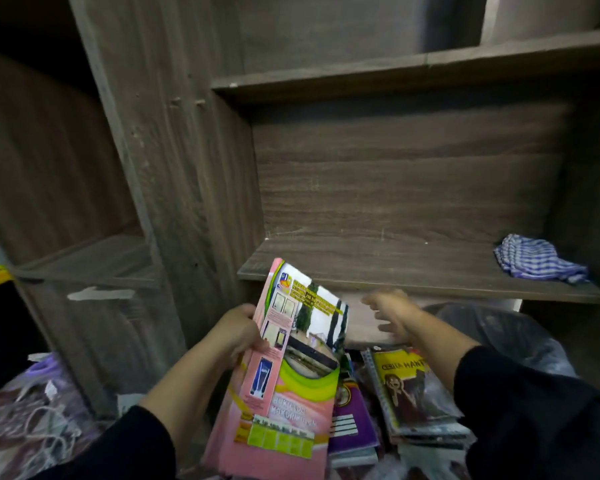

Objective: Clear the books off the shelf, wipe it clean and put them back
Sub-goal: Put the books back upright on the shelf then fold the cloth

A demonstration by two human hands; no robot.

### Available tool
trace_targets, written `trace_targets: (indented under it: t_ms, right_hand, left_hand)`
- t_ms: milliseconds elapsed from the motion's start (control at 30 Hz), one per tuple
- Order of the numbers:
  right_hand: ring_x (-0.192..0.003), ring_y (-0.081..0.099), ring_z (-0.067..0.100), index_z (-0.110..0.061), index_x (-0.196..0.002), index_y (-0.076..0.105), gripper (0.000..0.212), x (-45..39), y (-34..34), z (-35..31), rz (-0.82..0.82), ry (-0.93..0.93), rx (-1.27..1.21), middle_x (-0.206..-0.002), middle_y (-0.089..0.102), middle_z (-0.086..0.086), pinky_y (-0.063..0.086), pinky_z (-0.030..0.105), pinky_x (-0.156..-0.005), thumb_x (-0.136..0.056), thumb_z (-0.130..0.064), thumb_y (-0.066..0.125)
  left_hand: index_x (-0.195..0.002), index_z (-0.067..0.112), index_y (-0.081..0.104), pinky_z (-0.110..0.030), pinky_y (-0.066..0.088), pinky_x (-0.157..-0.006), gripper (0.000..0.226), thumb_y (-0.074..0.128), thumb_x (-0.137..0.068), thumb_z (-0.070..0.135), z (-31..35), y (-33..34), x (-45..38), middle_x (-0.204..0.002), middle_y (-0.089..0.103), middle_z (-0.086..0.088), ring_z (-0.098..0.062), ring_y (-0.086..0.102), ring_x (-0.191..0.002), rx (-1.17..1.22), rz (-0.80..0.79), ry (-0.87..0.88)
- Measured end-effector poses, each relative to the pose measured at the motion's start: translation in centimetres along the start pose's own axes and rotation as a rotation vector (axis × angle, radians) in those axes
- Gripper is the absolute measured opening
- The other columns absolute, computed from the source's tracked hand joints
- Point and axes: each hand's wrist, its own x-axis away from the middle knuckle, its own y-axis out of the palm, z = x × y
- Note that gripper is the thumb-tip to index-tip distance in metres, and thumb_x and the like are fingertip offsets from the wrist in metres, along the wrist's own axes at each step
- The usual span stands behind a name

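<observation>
My left hand point(238, 329) grips a pink and green book point(284, 382) by its left edge, held upright in front of the brown wooden shelf point(378, 271). The shelf board is bare apart from a blue checked cloth point(537, 259) lying at its right end. My right hand point(392, 315) is blurred, fingers spread, just below the shelf's front edge and holding nothing. On the floor below lie piled books: a yellow spiral-bound book point(406, 386) on top of a stack and a purple book point(352, 417) beside it.
A dark plastic bag point(506, 337) sits on the floor at the right, under the shelf. Cloth and a purple bag with cords point(39, 410) lie at the lower left. An upper shelf point(395, 72) and a left compartment point(94, 258) hold nothing visible.
</observation>
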Motion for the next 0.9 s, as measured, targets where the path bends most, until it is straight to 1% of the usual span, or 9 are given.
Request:
trace_targets:
  t_ms: [67, 167, 300, 400, 500, 600, 733, 833, 900]
  right_hand:
    - [-0.105, 0.053, 0.028, -0.003, -0.128, 0.049, 0.050, -0.1, -1.1, -0.3, 0.056, -0.007, -0.021, -0.130, 0.053, 0.016, 0.044, 0.037, -0.078, -0.084, -0.020, 0.067]
    - [-0.120, 0.052, 0.037, 0.001, -0.123, 0.053, 0.038, -0.1, -2.2, -0.7, 0.109, -0.026, -0.052, -0.133, 0.052, 0.025, 0.042, 0.037, -0.078, -0.088, -0.014, 0.061]
    - [-0.122, 0.051, 0.038, -0.001, -0.123, 0.054, 0.032, -0.3, -2.6, -0.9, 0.158, -0.039, -0.073, -0.132, 0.054, 0.024, 0.041, 0.036, -0.078, -0.093, -0.013, 0.052]
    - [-0.094, 0.057, 0.029, -0.009, -0.120, 0.054, 0.028, -0.4, -2.3, -1.0, 0.149, -0.064, -0.073, -0.113, 0.061, 0.015, 0.042, 0.033, -0.071, -0.093, -0.016, 0.053]
    - [-0.055, 0.040, 0.017, -0.019, -0.107, 0.050, 0.023, -0.8, -2.2, -1.3, 0.135, -0.081, 0.002, -0.068, 0.047, 0.004, 0.032, 0.023, -0.050, -0.088, -0.006, 0.055]
    - [-0.053, 0.035, 0.014, -0.014, -0.121, 0.054, 0.036, -0.8, -2.2, -1.2, 0.135, -0.093, 0.116, -0.062, 0.037, -0.002, 0.028, 0.022, -0.046, -0.088, 0.000, 0.054]
    - [-0.059, 0.047, 0.018, -0.006, -0.136, 0.049, 0.048, -1.6, -2.0, -0.5, 0.160, -0.127, 0.169, -0.072, 0.055, 0.003, 0.033, 0.023, -0.048, -0.089, 0.001, 0.053]
    - [-0.084, 0.056, 0.020, -0.008, -0.134, 0.053, 0.046, -2.3, -1.7, -0.3, 0.208, -0.172, 0.204, -0.115, 0.066, 0.011, 0.038, 0.021, -0.068, -0.089, -0.001, 0.053]
    - [-0.103, 0.060, 0.025, -0.008, -0.131, 0.056, 0.042, -2.7, -1.6, -0.3, 0.261, -0.200, 0.247, -0.127, 0.063, 0.011, 0.037, 0.020, -0.076, -0.090, -0.003, 0.053]
  left_hand:
    - [-0.087, 0.008, 0.060, -0.050, 0.054, -0.081, 0.043, 0.053, -0.068, -0.030, 2.1, -1.1, 1.1, -0.091, 0.066, -0.023, -0.036, 0.064, -0.088, 0.004, 0.028, 0.070]
    - [-0.090, 0.009, 0.063, -0.052, 0.053, -0.083, 0.044, 0.053, -0.071, -0.029, 5.0, -2.9, 2.2, -0.093, 0.067, -0.024, -0.035, 0.064, -0.086, 0.017, 0.036, 0.131]
    - [-0.088, 0.012, 0.061, -0.040, 0.056, -0.068, 0.041, 0.050, -0.075, -0.026, 8.8, -5.1, 2.6, -0.075, 0.068, -0.013, -0.027, 0.064, -0.063, 0.126, 0.044, 0.236]
    - [-0.099, 0.009, 0.061, -0.037, 0.057, -0.049, 0.042, 0.049, -0.077, -0.025, 11.6, -6.0, 1.9, -0.070, 0.070, -0.009, -0.023, 0.065, -0.056, 0.287, 0.165, 0.332]
    - [-0.115, 0.007, 0.057, -0.044, 0.059, -0.064, 0.046, 0.050, -0.079, -0.022, 13.6, -5.4, 0.0, -0.101, 0.066, -0.016, -0.031, 0.065, -0.078, 0.438, 0.322, 0.420]
    - [-0.116, 0.005, 0.054, -0.041, 0.056, -0.079, 0.041, 0.051, -0.082, -0.018, 14.7, -3.6, -1.8, -0.104, 0.062, -0.008, -0.026, 0.062, -0.093, 0.453, 0.550, 0.497]
    - [-0.109, 0.008, 0.055, -0.027, 0.047, -0.072, 0.032, 0.047, -0.084, -0.011, 14.7, -1.7, -4.7, -0.098, 0.062, -0.002, -0.017, 0.057, -0.088, 0.416, 0.788, 0.545]
    - [-0.106, 0.014, 0.053, -0.034, 0.053, -0.083, 0.026, 0.049, -0.086, -0.002, 13.5, -1.1, -7.6, -0.104, 0.065, -0.003, -0.022, 0.061, -0.092, 0.339, 0.834, 0.520]
    - [-0.109, 0.018, 0.050, -0.043, 0.054, -0.088, 0.025, 0.050, -0.088, 0.003, 12.8, -1.1, -9.1, -0.111, 0.064, -0.005, -0.027, 0.062, -0.099, 0.275, 0.844, 0.501]
